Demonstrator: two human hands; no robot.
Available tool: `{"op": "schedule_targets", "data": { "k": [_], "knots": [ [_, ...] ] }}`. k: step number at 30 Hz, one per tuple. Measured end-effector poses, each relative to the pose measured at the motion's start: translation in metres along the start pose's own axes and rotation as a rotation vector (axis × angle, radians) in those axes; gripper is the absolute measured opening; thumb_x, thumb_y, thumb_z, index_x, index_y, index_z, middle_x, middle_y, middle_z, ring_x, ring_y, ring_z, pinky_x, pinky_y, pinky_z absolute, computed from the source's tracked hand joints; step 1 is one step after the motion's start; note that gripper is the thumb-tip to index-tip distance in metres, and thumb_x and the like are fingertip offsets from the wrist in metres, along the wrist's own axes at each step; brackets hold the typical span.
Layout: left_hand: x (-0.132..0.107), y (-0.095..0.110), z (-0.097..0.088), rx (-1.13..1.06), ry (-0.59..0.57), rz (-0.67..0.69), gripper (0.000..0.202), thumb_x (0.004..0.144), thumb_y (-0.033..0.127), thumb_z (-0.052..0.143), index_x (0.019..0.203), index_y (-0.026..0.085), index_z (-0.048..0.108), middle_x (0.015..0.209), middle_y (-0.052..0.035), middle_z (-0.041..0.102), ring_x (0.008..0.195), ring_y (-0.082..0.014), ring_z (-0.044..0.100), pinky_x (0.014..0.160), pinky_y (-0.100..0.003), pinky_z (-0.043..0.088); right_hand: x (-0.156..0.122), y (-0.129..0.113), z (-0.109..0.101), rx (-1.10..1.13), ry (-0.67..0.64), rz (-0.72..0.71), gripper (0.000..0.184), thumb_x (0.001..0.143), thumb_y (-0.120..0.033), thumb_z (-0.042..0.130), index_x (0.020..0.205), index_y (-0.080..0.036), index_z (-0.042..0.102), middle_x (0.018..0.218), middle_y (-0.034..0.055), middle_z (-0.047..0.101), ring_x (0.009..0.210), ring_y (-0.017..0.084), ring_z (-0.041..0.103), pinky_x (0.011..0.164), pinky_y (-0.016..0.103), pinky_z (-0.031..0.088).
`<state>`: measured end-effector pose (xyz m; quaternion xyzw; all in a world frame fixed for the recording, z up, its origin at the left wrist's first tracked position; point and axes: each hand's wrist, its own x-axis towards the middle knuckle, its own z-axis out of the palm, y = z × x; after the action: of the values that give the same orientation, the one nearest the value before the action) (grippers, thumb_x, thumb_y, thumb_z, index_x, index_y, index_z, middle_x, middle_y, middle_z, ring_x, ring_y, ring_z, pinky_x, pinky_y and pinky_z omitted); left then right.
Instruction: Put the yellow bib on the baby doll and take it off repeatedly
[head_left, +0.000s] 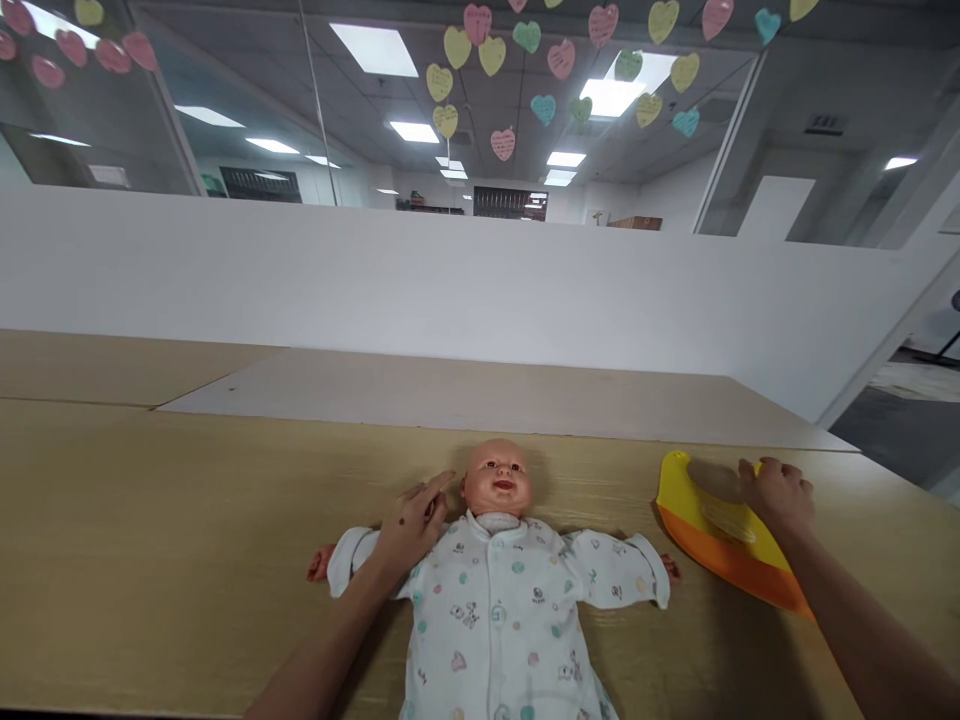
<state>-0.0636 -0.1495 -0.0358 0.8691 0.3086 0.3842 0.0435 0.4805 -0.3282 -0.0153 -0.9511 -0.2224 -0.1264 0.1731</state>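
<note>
Left hand [412, 527] lying open, fingers slightly apart, on the shoulder of a doll [495, 600], nothing clamped. Right hand [776, 495] curled down onto a yellow-orange bib [720, 555], grip impossible to tell. Doll on its back on a wooden table [150, 520], bib just beside its sleeve.

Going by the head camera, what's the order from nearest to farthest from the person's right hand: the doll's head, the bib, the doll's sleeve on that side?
1. Yellow-and-orange bib: directly under the right hand, at picture right.
2. Doll's sleeve: just left of the bib.
3. Doll's head: farther left, near picture centre.
</note>
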Motion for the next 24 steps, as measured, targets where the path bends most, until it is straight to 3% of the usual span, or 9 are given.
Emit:
{"op": "schedule_targets", "data": {
  "k": [5, 8, 11, 13, 18, 24],
  "knots": [
    [0.000, -0.003, 0.002, -0.026, 0.007, -0.030, 0.035, 0.088, 0.020, 0.042, 0.118, 0.017, 0.061, 0.073, -0.0037, 0.070, 0.063, -0.0154, 0.064, 0.059, -0.025, 0.049, -0.001, 0.007, -0.003, 0.333, -0.049, 0.223, 0.066, 0.087, -0.042, 0.046, 0.137, 0.002, 0.040, 0.133, 0.0350, 0.043, 0.127, 0.046, 0.042, 0.106, 0.053, 0.033],
    [0.001, -0.003, 0.002, -0.039, 0.003, -0.042, 0.036, 0.088, 0.024, 0.042, 0.117, 0.016, 0.062, 0.072, -0.0036, 0.070, 0.064, -0.0161, 0.065, 0.060, -0.025, 0.050, 0.004, 0.012, 0.003, 0.558, -0.108, 0.345, 0.058, 0.081, -0.032, 0.053, 0.130, -0.002, 0.045, 0.127, 0.0321, 0.052, 0.124, 0.044, 0.048, 0.103, 0.054, 0.037],
    [0.002, -0.002, 0.002, -0.037, -0.004, -0.060, 0.036, 0.088, 0.026, 0.042, 0.116, 0.016, 0.062, 0.070, -0.0030, 0.069, 0.063, -0.0162, 0.064, 0.058, -0.025, 0.050, 0.011, 0.014, 0.012, 0.767, -0.155, 0.441, 0.032, 0.078, -0.017, 0.046, 0.107, -0.009, 0.055, 0.105, 0.0215, 0.067, 0.101, 0.030, 0.066, 0.080, 0.037, 0.055],
    [0.002, -0.002, 0.001, -0.034, -0.004, -0.068, 0.036, 0.087, 0.026, 0.042, 0.116, 0.017, 0.063, 0.070, -0.0027, 0.069, 0.063, -0.0161, 0.064, 0.058, -0.025, 0.050, 0.013, 0.014, 0.017, 0.933, -0.194, 0.489, 0.021, 0.075, -0.011, 0.042, 0.092, -0.013, 0.054, 0.094, 0.0152, 0.070, 0.088, 0.021, 0.070, 0.064, 0.024, 0.055],
    [0.003, -0.001, 0.000, -0.034, -0.007, -0.058, 0.036, 0.086, 0.024, 0.043, 0.115, 0.017, 0.063, 0.069, -0.0019, 0.069, 0.062, -0.0157, 0.065, 0.059, -0.025, 0.050, 0.014, 0.014, 0.019, 1.226, -0.249, 0.525, 0.007, 0.080, -0.016, 0.045, 0.086, -0.020, 0.047, 0.094, 0.0081, 0.070, 0.077, 0.013, 0.069, 0.058, 0.018, 0.054],
    [0.003, 0.000, 0.000, -0.076, -0.028, -0.072, 0.036, 0.087, 0.025, 0.042, 0.116, 0.017, 0.062, 0.071, -0.0026, 0.070, 0.065, -0.0160, 0.065, 0.060, -0.025, 0.051, 0.016, 0.011, 0.010, 1.552, -0.380, 0.475, 0.003, 0.086, -0.020, 0.044, 0.086, -0.022, 0.042, 0.107, 0.0057, 0.068, 0.077, 0.014, 0.068, 0.051, 0.019, 0.050]
  ]
}}
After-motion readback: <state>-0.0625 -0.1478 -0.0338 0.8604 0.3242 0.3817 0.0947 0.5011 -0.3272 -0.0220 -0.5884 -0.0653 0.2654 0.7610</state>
